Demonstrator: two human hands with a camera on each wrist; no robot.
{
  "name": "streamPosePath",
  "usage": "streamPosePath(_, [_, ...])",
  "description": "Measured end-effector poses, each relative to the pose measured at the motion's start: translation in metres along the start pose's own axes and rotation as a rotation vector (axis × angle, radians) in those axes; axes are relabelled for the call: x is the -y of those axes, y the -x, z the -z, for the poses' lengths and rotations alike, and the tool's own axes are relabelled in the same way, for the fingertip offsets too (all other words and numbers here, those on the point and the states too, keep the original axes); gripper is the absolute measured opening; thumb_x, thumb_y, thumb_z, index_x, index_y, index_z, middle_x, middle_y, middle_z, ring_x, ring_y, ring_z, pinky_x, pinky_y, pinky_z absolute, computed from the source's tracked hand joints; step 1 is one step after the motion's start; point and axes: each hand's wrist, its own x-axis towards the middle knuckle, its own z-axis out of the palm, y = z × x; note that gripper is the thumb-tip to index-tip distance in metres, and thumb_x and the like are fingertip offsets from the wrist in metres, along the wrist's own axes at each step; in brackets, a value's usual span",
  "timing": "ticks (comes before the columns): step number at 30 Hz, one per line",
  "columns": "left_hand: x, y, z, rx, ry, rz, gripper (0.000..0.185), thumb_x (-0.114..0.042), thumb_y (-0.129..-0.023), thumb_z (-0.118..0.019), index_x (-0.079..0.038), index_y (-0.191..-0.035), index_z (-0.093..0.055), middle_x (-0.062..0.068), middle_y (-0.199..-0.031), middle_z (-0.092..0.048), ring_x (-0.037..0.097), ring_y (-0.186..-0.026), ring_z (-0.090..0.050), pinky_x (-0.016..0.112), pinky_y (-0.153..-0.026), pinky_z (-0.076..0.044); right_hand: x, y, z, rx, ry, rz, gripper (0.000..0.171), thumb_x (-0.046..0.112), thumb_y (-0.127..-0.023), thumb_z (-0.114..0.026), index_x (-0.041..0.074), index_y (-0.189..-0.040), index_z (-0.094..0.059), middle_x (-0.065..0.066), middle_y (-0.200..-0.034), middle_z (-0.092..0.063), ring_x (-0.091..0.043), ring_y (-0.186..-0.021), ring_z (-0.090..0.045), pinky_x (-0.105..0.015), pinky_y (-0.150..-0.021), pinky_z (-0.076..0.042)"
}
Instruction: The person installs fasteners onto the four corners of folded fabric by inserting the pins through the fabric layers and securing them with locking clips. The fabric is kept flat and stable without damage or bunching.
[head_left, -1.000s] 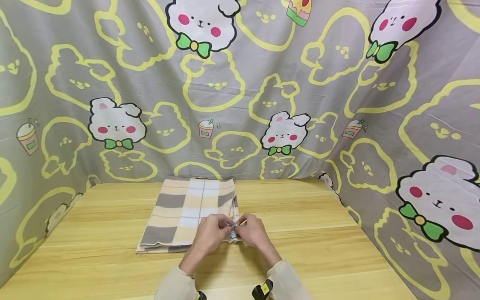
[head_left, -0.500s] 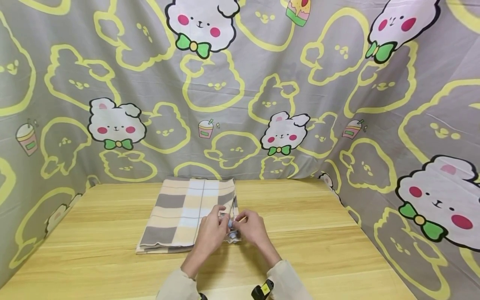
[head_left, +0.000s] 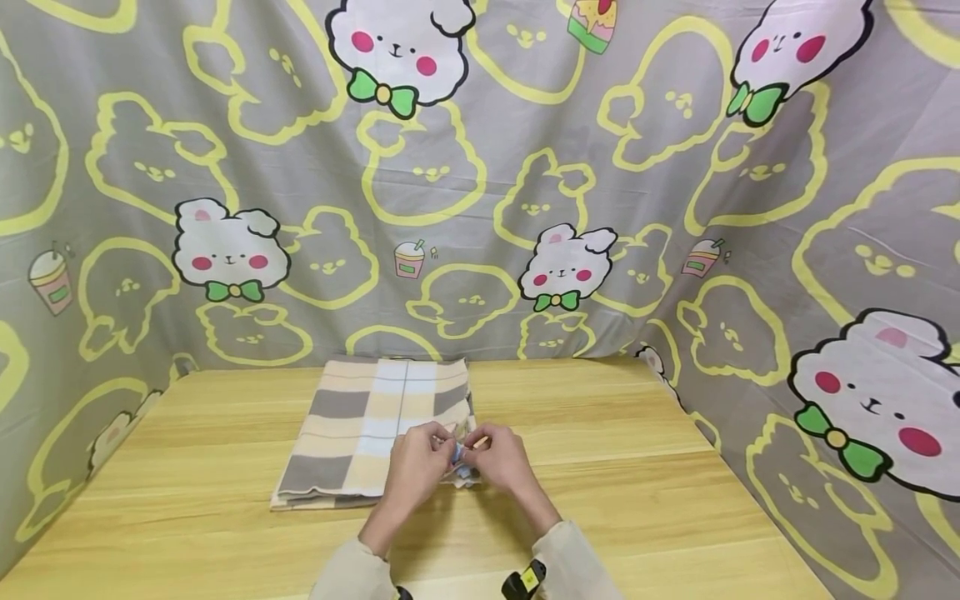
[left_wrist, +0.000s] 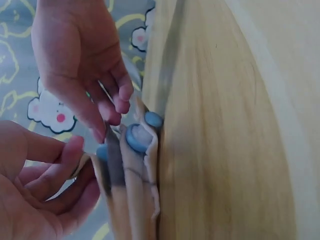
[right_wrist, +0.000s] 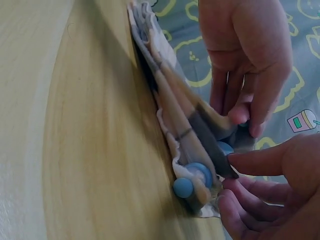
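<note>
A light, yellowish wooden table [head_left: 637,500] with a plank-like grain carried everything, its far edge and both sides closed in by a grey fabric backdrop printed with yellow outlines and white cartoon animals [head_left: 480,208]. A folded checked cloth in beige, grey, cream and pale blue [head_left: 352,425] lay flat on the tabletop, left of centre, its far edge close to the backdrop. At the cloth's near right corner its stacked layers showed from the side, resting on the wood [right_wrist: 180,135], and small round blue snap buttons [left_wrist: 137,137] sat at that edge, one of them against the table surface [right_wrist: 183,187]
</note>
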Motion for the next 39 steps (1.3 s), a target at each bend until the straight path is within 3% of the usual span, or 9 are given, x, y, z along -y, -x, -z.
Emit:
streamPosePath(4, [-0.006, 0.003, -0.001, -0.043, -0.074, -0.029, 0.004, -0.010, -0.085, -0.078, -0.010, -0.081, -0.078, -0.005, -0.058, -0.063, 0.006, -0.047, -0.048, 0.022, -0.046, -0.038, 0.002, -0.001, 0.003, -0.023, -0.010, -0.016, 0.015, 0.007, -0.080, -0.077, 0.001, -0.094, -0.073, -0.003, -0.067, -0.067, -0.008, -0.056, -0.057, -0.025, -0.053, -0.045])
streamPosePath(8, [-0.011, 0.006, -0.003, -0.052, -0.115, -0.072, 0.008, -0.010, -0.080, -0.083, -0.015, -0.076, -0.080, 0.000, -0.074, -0.063, 0.011, -0.068, -0.049, 0.027, -0.060, -0.040, 0.004, -0.003, 0.007, -0.042, -0.054, -0.043, 0.011, 0.007, -0.085, -0.068, 0.000, -0.092, -0.073, -0.004, -0.064, -0.066, -0.010, -0.054, -0.058, -0.025, -0.052, -0.046])
streamPosePath(11, [-0.013, 0.010, -0.006, -0.042, -0.135, -0.109, 0.009, -0.008, -0.077, -0.086, -0.015, -0.074, -0.080, 0.005, -0.085, -0.061, 0.017, -0.085, -0.052, 0.035, -0.073, -0.044, 0.003, -0.002, 0.009, 0.002, -0.116, -0.055, 0.015, 0.009, -0.093, -0.063, -0.003, -0.091, -0.072, -0.007, -0.065, -0.068, -0.012, -0.054, -0.062, -0.027, -0.051, -0.052])
streamPosePath(14, [-0.014, 0.012, -0.008, -0.002, -0.159, -0.147, 0.009, -0.007, -0.077, -0.086, -0.014, -0.074, -0.080, 0.006, -0.088, -0.067, 0.021, -0.091, -0.060, 0.041, -0.078, -0.049, 0.002, -0.002, 0.010, 0.066, -0.162, -0.073, 0.019, 0.012, -0.096, -0.062, -0.004, -0.091, -0.070, -0.007, -0.066, -0.069, -0.012, -0.054, -0.064, -0.030, -0.053, -0.057])
streamPosePath(20, [-0.016, 0.011, -0.004, 0.120, -0.110, -0.116, 0.005, -0.017, -0.085, -0.082, -0.013, -0.085, -0.079, 0.003, -0.093, -0.078, 0.020, -0.083, -0.069, 0.038, -0.073, -0.054, -0.001, -0.002, 0.012, 0.094, -0.159, -0.092, 0.015, 0.009, -0.091, -0.065, -0.004, -0.096, -0.070, -0.006, -0.065, -0.070, -0.011, -0.054, -0.065, -0.030, -0.055, -0.058])
streamPosePath(26, [-0.013, 0.007, 0.003, 0.098, -0.055, -0.088, 0.012, -0.008, -0.099, -0.062, -0.006, -0.100, -0.074, 0.009, -0.092, -0.077, 0.013, -0.072, -0.065, 0.027, -0.061, -0.050, -0.003, -0.004, 0.010, 0.073, -0.170, -0.095, 0.013, -0.005, -0.082, -0.065, -0.007, -0.095, -0.068, -0.015, -0.067, -0.071, -0.018, -0.056, -0.068, -0.034, -0.057, -0.059])
streamPosePath(29, [-0.009, 0.006, 0.003, 0.094, -0.090, -0.093, 0.015, 0.001, -0.093, -0.063, -0.003, -0.101, -0.075, 0.010, -0.093, -0.076, 0.015, -0.074, -0.066, 0.027, -0.061, -0.051, -0.002, -0.003, 0.009, 0.054, -0.132, -0.098, 0.015, -0.007, -0.080, -0.063, -0.005, -0.094, -0.068, -0.015, -0.068, -0.071, -0.020, -0.058, -0.070, -0.032, -0.056, -0.058])
streamPosePath(35, [-0.003, 0.007, 0.000, 0.119, -0.197, -0.121, 0.018, -0.001, -0.086, -0.073, -0.006, -0.103, -0.078, 0.008, -0.100, -0.078, 0.020, -0.090, -0.071, 0.036, -0.072, -0.056, -0.002, -0.001, 0.007, 0.029, -0.044, -0.080, 0.013, -0.006, -0.082, -0.066, -0.004, -0.095, -0.070, -0.012, -0.071, -0.072, -0.018, -0.058, -0.069, -0.025, -0.052, -0.051])
streamPosePath(39, [0.000, 0.007, -0.003, 0.106, -0.209, -0.159, 0.018, 0.000, -0.084, -0.076, -0.008, -0.100, -0.078, 0.007, -0.099, -0.077, 0.023, -0.091, -0.072, 0.039, -0.073, -0.056, -0.003, -0.001, 0.005, 0.025, -0.010, -0.077, 0.012, -0.005, -0.083, -0.067, -0.003, -0.094, -0.070, -0.009, -0.069, -0.072, -0.014, -0.056, -0.065, -0.024, -0.050, -0.047])
